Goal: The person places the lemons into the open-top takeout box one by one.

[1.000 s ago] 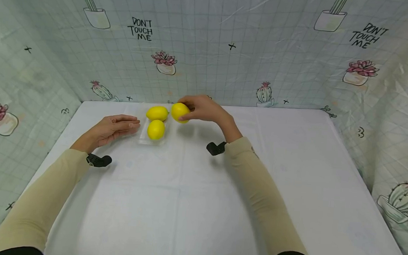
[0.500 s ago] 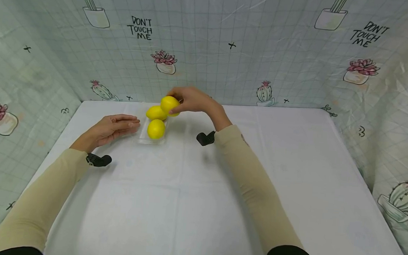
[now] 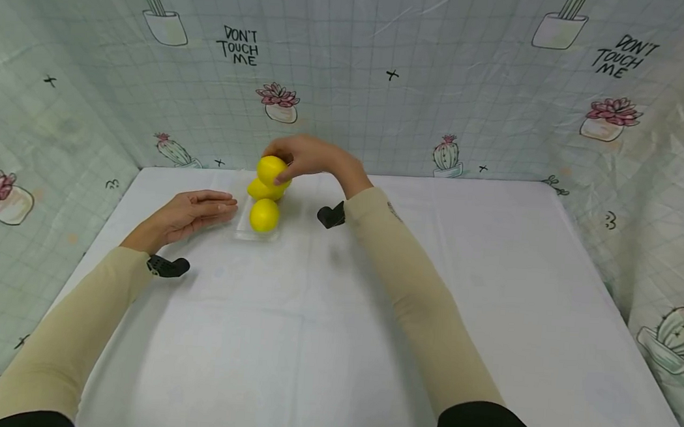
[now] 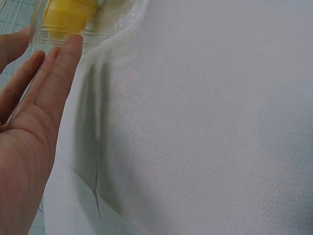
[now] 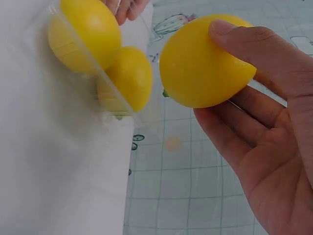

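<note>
My right hand (image 3: pixel 313 156) grips a yellow lemon (image 5: pixel 200 63) between thumb and fingers, raised over a clear plastic container (image 3: pixel 246 234) at the back left of the table. Two more lemons sit inside the container: a front lemon (image 3: pixel 264 216) and a back lemon (image 3: pixel 258 189), the latter partly covered by the held one in the head view. My left hand (image 3: pixel 195 214) has its fingers straight, the fingertips right at the container's left wall. In the left wrist view those fingers (image 4: pixel 63 68) lie along the clear side, with yellow showing through.
A white cloth covers the table (image 3: pixel 334 343). Behind it hangs a grid-patterned curtain (image 3: pixel 350 77) printed with potted plants, close to the table's back edge. More of this curtain hangs at both sides.
My right hand has carried the lemon leftward and up, from beside the container to above the back lemon. The left hand has stayed in place at the container's side.
</note>
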A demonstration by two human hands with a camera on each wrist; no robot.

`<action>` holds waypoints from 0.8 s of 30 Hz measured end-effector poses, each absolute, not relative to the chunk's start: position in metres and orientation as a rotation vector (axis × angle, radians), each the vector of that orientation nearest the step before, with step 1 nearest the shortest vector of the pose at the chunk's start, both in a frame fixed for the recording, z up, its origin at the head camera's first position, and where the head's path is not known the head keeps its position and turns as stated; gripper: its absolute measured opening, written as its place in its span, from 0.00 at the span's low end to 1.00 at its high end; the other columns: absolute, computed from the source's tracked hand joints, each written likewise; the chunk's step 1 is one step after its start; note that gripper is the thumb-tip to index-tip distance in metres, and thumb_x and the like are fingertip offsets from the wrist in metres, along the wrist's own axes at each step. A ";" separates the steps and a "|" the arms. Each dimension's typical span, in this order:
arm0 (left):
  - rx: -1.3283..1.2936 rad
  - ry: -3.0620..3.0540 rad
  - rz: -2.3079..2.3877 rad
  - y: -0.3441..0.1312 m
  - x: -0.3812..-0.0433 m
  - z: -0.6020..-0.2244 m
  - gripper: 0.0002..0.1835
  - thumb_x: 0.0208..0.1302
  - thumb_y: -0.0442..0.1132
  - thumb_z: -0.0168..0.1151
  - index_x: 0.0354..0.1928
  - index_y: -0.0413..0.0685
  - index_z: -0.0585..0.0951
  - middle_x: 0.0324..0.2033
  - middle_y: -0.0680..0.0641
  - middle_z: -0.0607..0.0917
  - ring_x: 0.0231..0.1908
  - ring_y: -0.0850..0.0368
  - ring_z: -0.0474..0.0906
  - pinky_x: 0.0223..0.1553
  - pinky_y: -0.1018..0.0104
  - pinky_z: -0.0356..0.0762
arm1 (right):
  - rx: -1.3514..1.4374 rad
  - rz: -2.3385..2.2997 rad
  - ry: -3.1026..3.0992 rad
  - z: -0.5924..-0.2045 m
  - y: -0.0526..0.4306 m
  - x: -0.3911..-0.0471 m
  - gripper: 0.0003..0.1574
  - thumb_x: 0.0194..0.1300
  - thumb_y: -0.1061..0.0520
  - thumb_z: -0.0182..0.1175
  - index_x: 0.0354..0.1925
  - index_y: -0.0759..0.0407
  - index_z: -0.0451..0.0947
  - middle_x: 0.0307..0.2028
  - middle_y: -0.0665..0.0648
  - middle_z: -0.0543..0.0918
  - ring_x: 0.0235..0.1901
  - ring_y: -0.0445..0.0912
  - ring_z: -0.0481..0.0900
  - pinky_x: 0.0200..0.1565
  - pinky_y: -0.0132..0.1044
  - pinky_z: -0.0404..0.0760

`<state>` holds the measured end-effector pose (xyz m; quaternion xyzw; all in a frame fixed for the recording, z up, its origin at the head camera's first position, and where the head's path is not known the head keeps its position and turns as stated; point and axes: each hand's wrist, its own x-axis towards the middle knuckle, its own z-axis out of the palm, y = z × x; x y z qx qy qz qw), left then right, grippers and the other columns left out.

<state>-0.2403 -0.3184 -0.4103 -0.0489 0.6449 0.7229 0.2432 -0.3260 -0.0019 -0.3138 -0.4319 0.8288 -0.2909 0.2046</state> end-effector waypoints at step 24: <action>-0.150 1.731 1.998 -0.316 -0.240 -0.407 0.34 0.73 0.31 0.60 0.76 0.33 0.58 0.63 0.45 0.81 0.58 0.58 0.82 0.63 0.60 0.78 | -1.148 -0.711 2.344 -0.321 -0.028 -0.332 0.32 0.66 0.53 0.70 0.65 0.55 0.73 0.63 0.53 0.78 0.61 0.46 0.75 0.63 0.30 0.77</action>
